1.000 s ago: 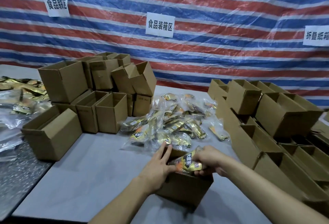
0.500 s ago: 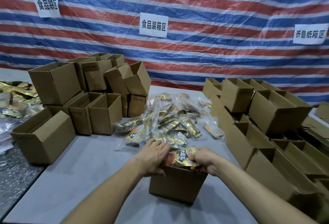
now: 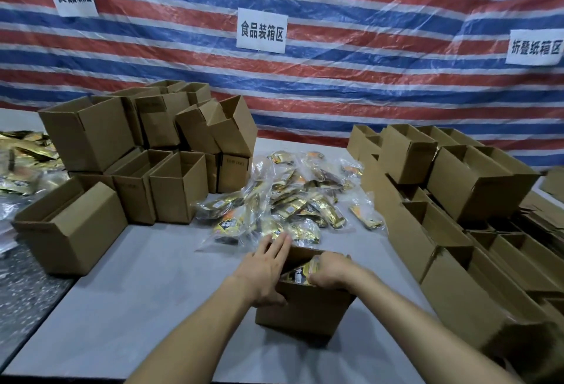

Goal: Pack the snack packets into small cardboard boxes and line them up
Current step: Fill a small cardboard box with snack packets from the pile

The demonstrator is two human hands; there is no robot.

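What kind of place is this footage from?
Probably a makeshift food-packing workstation: paper zone signs on a striped tarp, stacks of open cardboard boxes either side of the table, and a heap of bagged snack packets.

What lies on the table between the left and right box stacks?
A loose heap of gold snack packets, seen in the head view.
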